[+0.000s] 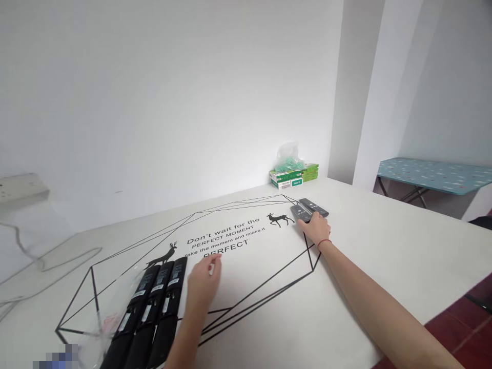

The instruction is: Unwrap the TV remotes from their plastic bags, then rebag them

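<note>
From the head view, I see a person leaning both arms over a white bench (380,241), its back edge along the wall. The right hand (317,228) reaches toward the far right corner, its fingers and thumb closed about the near end of a grey remote (299,211) that lies buttons up. A second grey remote (318,207) sits just beside it, on the side toward the bench's right edge; whether a fingertip brushes that one too, I cannot tell. Nearer me, by the bench's front edge and toward its left end, three dark remotes (146,311) lie backs up in a row, with clear plastic wrap (90,333) to their left. The left hand (204,277) is just to the right of that row, its fingers loosely curled and grasping nothing that I can make out. The step in hand, as I judge it, is lining up the gripped remote with its neighbour or picking it up; this one moment does not settle which. Either way, the next move calls for care at the right fingers: ease off cleanly if the remote is to stay, or tighten and raise it straight if not, without nudging the one alongside.
</note>
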Action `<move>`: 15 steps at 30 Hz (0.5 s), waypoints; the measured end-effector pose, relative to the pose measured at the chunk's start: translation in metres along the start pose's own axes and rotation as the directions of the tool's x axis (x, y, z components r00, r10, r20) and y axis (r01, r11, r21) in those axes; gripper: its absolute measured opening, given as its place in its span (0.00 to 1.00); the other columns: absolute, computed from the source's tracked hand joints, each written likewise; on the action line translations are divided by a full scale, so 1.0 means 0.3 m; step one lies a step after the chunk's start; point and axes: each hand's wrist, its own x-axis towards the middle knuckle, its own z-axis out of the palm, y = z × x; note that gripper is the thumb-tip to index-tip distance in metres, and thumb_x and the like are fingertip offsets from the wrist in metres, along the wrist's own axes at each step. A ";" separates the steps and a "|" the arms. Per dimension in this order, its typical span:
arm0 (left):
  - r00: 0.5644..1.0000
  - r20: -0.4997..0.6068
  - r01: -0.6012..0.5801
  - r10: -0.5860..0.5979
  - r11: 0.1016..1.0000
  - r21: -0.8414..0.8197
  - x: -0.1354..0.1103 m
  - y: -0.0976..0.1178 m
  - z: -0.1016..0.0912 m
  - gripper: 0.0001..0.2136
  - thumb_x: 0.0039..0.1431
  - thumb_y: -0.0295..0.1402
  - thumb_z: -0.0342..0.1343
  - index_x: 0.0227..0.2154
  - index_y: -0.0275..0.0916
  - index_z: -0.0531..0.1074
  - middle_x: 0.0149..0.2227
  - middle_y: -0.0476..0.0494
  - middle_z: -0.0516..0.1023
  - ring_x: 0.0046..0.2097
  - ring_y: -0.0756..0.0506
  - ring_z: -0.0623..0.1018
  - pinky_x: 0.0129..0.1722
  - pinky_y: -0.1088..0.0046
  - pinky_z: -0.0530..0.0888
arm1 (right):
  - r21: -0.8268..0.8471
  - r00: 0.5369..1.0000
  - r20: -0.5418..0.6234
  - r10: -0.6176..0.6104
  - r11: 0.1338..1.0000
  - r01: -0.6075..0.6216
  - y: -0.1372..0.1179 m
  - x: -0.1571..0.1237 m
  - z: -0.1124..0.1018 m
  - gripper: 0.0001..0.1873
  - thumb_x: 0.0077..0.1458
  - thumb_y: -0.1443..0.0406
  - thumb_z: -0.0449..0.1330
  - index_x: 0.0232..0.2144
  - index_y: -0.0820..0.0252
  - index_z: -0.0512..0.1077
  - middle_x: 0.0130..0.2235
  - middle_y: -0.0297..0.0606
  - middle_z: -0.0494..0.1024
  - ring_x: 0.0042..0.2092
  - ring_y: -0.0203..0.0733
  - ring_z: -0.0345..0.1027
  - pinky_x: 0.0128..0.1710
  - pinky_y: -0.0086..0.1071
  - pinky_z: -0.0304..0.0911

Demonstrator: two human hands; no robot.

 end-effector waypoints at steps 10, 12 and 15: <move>0.923 0.340 0.378 -0.183 0.601 -0.704 -0.072 0.165 0.232 0.26 0.59 0.51 0.44 0.54 0.41 0.65 0.46 0.38 0.76 0.39 0.45 0.76 0.38 0.70 0.71 | 0.480 0.851 0.255 -0.459 0.824 0.301 -0.219 -0.327 0.033 0.09 0.45 0.62 0.55 0.31 0.56 0.60 0.28 0.30 0.72 0.29 0.38 0.65 0.29 0.30 0.59; 0.902 0.365 0.430 -0.231 0.412 -0.803 -0.066 0.140 0.230 0.27 0.60 0.51 0.45 0.58 0.43 0.59 0.50 0.39 0.74 0.42 0.46 0.77 0.38 0.72 0.72 | 0.577 0.750 0.306 -0.587 0.741 0.344 -0.252 -0.416 0.049 0.10 0.46 0.64 0.55 0.33 0.55 0.58 0.26 0.28 0.69 0.27 0.37 0.63 0.26 0.29 0.56; 0.874 0.350 0.437 -0.337 0.228 -0.870 -0.040 0.103 0.196 0.31 0.59 0.43 0.53 0.62 0.48 0.47 0.53 0.40 0.71 0.46 0.47 0.76 0.42 0.74 0.73 | 0.645 0.673 0.366 -0.643 0.696 0.315 -0.274 -0.505 0.080 0.15 0.47 0.63 0.58 0.36 0.55 0.57 0.26 0.28 0.69 0.26 0.37 0.62 0.25 0.28 0.54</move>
